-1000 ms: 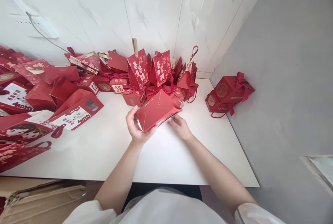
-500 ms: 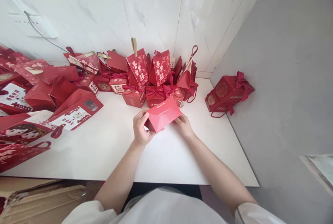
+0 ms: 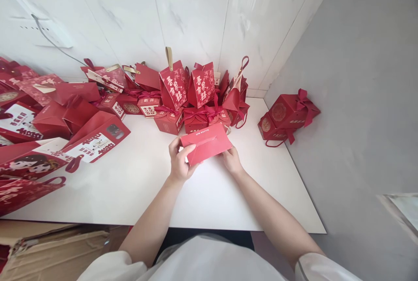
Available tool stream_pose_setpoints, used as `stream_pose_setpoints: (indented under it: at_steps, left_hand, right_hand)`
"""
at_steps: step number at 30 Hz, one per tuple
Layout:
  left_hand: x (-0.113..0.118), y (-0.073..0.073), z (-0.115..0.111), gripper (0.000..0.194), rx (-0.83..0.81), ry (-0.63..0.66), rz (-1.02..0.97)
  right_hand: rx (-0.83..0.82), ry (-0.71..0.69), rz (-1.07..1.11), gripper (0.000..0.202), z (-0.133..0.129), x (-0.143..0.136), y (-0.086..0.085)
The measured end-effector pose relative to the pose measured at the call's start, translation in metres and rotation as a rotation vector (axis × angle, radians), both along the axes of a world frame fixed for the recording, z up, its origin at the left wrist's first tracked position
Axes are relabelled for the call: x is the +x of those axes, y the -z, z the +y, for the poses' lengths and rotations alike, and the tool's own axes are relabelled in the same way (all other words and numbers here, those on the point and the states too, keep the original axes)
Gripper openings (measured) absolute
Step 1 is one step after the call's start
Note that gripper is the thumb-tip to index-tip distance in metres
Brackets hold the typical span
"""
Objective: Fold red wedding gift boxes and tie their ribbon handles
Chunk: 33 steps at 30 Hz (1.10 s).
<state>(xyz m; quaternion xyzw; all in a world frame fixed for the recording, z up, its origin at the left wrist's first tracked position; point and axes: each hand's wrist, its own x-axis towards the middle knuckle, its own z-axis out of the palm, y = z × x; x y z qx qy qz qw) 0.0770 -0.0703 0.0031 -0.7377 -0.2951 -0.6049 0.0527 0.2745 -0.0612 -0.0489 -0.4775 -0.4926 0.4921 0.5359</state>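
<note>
Between my hands, above the white table, is a red paper gift box [image 3: 210,147], tilted so a plain red face with a slot-like fold shows. My left hand [image 3: 181,161] grips its left end, the thumb lying on that face. At the lower right corner my right hand [image 3: 231,159] holds the box, its fingertips partly hidden beneath. Just behind stand two red gift boxes with white characters, the left one [image 3: 174,85] with a gold strap and the right one [image 3: 201,85] with a ribbon. Lower boxes with ribbon bows [image 3: 196,120] sit in front of them.
Many red gift boxes [image 3: 94,139] are heaped on the left of the white table [image 3: 130,194]. Two stacked boxes [image 3: 282,113] with a bow stand at the right by the grey wall [image 3: 359,111]. Cardboard [image 3: 58,252] lies below the table's front left edge.
The box has turned in my hands, so its folded face lies flatter toward me. My left thumb has moved onto that face. The other boxes stay put.
</note>
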Motion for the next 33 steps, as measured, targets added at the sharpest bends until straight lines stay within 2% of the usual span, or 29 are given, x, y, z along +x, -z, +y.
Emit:
stream_pose_setpoints:
  at_steps: [2, 4, 7, 10, 13, 16, 19, 24, 28, 33]
  left_hand:
    - [0.001, 0.001, 0.001, 0.049, -0.104, 0.026, -0.070]
    - [0.001, 0.000, 0.001, 0.048, -0.209, 0.055, -0.155]
    - [0.001, -0.002, 0.001, 0.045, -0.312, 0.148, -0.217]
    - [0.000, -0.003, -0.001, 0.049, -0.428, 0.345, -0.151]
    - [0.000, -0.003, -0.003, 0.071, -0.510, 0.464, -0.114]
    - [0.001, -0.005, -0.003, 0.092, -0.481, 0.407, -0.035]
    - [0.002, -0.010, -0.003, 0.093, -0.411, 0.297, 0.126]
    - [0.003, -0.019, -0.005, 0.101, -0.348, 0.219, 0.292]
    - [0.003, -0.020, -0.006, 0.092, -0.334, 0.190, 0.385]
    - [0.005, -0.017, -0.004, 0.078, -0.307, 0.200, 0.348]
  right_hand:
    - [0.081, 0.054, -0.038, 0.041, -0.006, 0.000, -0.006]
    - [0.235, 0.091, -0.102, 0.048, -0.013, 0.002, -0.013]
    - [0.453, 0.063, -0.209, 0.061, -0.019, 0.006, -0.025]
    - [0.503, -0.034, -0.305, 0.081, -0.022, 0.015, -0.034]
    - [0.493, -0.079, -0.411, 0.082, -0.020, 0.029, -0.039]
    - [0.582, -0.064, -0.619, 0.062, -0.018, 0.038, -0.041]
    - [0.672, -0.122, -0.786, 0.056, -0.017, 0.038, -0.040]
    - [0.672, -0.182, -0.773, 0.057, -0.017, 0.032, -0.039]
    - [0.660, -0.178, -0.718, 0.055, -0.016, 0.033, -0.040]
    - [0.640, -0.184, -0.727, 0.056, -0.014, 0.033, -0.039]
